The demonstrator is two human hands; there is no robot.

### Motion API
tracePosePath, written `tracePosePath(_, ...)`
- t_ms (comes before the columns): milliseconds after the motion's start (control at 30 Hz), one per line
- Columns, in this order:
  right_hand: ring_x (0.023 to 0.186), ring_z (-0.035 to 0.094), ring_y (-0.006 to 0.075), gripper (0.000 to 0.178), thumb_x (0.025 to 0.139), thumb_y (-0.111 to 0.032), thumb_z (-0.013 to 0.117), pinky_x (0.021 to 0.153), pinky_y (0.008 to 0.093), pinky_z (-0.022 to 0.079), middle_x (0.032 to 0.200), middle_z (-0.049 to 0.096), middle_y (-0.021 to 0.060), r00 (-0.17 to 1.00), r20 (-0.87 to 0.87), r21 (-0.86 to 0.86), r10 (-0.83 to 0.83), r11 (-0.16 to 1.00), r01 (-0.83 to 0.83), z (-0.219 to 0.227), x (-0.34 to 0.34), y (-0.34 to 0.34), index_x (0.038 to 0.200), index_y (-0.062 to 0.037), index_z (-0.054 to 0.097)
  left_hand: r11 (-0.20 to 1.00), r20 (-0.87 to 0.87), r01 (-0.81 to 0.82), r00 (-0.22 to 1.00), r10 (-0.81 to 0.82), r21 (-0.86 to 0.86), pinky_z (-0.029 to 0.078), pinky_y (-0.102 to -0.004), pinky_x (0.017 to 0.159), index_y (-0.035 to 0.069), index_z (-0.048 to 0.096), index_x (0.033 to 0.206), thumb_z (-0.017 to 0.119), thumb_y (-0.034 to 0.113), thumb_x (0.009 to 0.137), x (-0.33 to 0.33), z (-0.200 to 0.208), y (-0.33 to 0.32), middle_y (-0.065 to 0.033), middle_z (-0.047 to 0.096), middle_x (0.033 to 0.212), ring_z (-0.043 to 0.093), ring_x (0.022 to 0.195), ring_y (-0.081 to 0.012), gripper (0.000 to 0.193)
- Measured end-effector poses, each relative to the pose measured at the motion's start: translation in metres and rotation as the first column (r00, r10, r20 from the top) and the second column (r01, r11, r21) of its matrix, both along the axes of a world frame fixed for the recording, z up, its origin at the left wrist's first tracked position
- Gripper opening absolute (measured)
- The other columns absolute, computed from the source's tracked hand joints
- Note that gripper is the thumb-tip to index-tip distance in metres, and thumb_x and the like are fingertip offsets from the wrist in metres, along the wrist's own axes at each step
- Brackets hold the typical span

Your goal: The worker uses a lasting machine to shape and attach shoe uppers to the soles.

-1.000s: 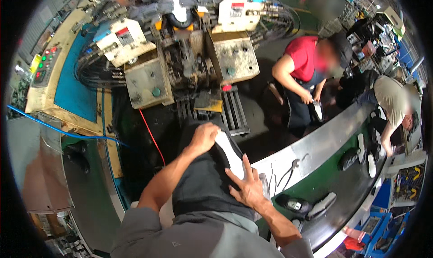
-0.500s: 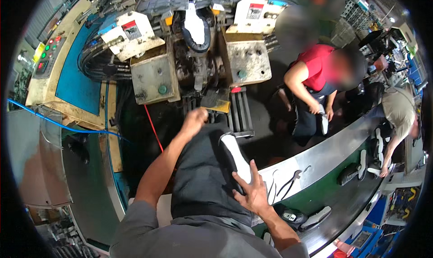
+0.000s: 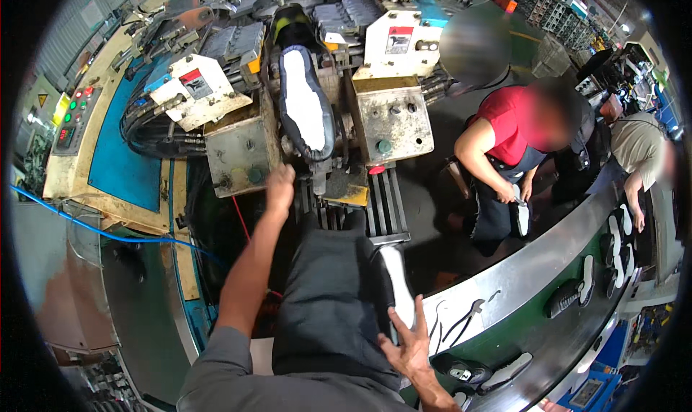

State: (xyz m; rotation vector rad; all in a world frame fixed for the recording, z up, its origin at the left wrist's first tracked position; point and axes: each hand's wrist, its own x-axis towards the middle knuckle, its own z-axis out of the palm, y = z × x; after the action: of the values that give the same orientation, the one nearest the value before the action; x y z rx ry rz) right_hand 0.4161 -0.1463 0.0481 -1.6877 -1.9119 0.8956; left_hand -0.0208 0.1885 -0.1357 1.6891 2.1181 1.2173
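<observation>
- Step in hand: you appear to be working the shoe-lasting press (image 3: 317, 116), with one shoe already mounted sole-up in it and a second waiting on your lap. This reads as the loading or start stage of a press cycle.
- Mounted shoe (image 3: 306, 102): it sits at the far centre, clamped between the two grey metal side blocks, white sole facing you, dark upper around it.
- Left hand (image 3: 280, 187): you reach it forward to the near face of the press, just below the mounted shoe. The fingers look loosely curled against the metal and hold nothing; which control they touch cannot be told.
- Right hand (image 3: 408, 343): it lies near you, fingers spread, palm resting on the heel end of the white-soled shoe (image 3: 395, 289) that lies along your right thigh. It steadies rather than grips.
- Next move, as a judgement: it calls for keeping your fingers out from between the side blocks.
- Conveyor (image 3: 533, 318): it curves on the right, carrying dark soles; two other people work at its far side.
</observation>
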Motion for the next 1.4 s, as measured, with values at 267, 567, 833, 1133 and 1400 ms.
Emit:
tracePosePath(267, 0.157, 0.039, 0.0555, 0.071, 0.075, -0.013, 0.090, 0.125, 0.0560, 0.040, 0.173, 0.026, 0.0389, 0.992, 0.107, 0.239, -0.073, 0.970, 0.045, 0.052, -0.003, 0.088, 0.144, -0.0116, 0.073, 0.927, 0.995, 0.373, 0.076, -0.069, 0.036, 0.062, -0.0415, 0.094, 0.005, 0.067, 0.137, 0.079, 0.041, 0.102, 0.064, 0.242, 0.097, -0.0081, 0.076, 0.122, 0.074, 0.107, -0.0223, 0.051)
tracePosePath(567, 0.131, 0.056, 0.0575, 0.075, 0.085, -0.027, 0.086, 0.110, 0.0592, 0.054, 0.175, 0.022, 0.0353, 0.964, 0.215, 0.532, 0.153, 0.810, -0.247, 0.115, -0.131, 0.289, 0.156, -0.0328, 0.063, 0.920, 0.964, 0.381, 0.199, -0.178, 0.091, 0.060, -0.0513, 0.107, -0.008, 0.050, 0.153, 0.061, 0.039, 0.106, -0.007, 0.237, -0.044, -0.0280, 0.071, 0.135, 0.075, 0.119, -0.0375, 0.066)
tracePosePath(833, 0.125, 0.057, 0.0569, 0.074, 0.089, -0.031, 0.083, 0.108, 0.0591, 0.056, 0.177, 0.018, 0.0332, 0.967, 0.223, 0.553, 0.121, 0.801, -0.228, 0.072, -0.209, 0.384, 0.159, -0.0369, 0.059, 0.867, 0.933, 0.369, -0.258, -0.250, 0.334, 0.048, -0.0770, 0.113, -0.002, 0.013, 0.173, 0.066, 0.069, 0.100, -0.011, 0.241, -0.229, -0.0418, 0.033, 0.167, 0.048, 0.149, -0.0583, 0.116)
tracePosePath(1133, 0.124, 0.053, 0.0593, 0.090, 0.086, -0.032, 0.086, 0.100, 0.0596, 0.060, 0.175, 0.010, 0.0406, 0.943, 0.328, 0.544, 0.063, 0.803, -0.243, 0.063, -0.247, 0.362, 0.167, -0.0294, 0.047, 0.957, 0.986, 0.267, -0.151, -0.077, 0.116, 0.062, -0.0638, 0.100, -0.004, 0.033, 0.168, 0.050, 0.068, 0.102, -0.016, 0.182, -0.302, -0.0329, 0.060, 0.151, 0.070, 0.127, -0.0471, 0.099)
tracePosePath(1400, 0.129, 0.047, 0.0630, 0.085, 0.088, -0.015, 0.078, 0.112, 0.0634, 0.050, 0.174, 0.008, 0.0410, 0.963, 0.256, 0.594, 0.082, 0.772, -0.223, 0.045, -0.253, 0.344, 0.167, -0.0200, 0.046, 0.934, 0.947, 0.307, -0.309, -0.082, 0.182, 0.050, -0.0706, 0.113, 0.001, 0.029, 0.171, 0.051, 0.086, 0.097, 0.032, 0.173, -0.305, -0.0329, 0.050, 0.161, 0.061, 0.138, -0.0523, 0.116)
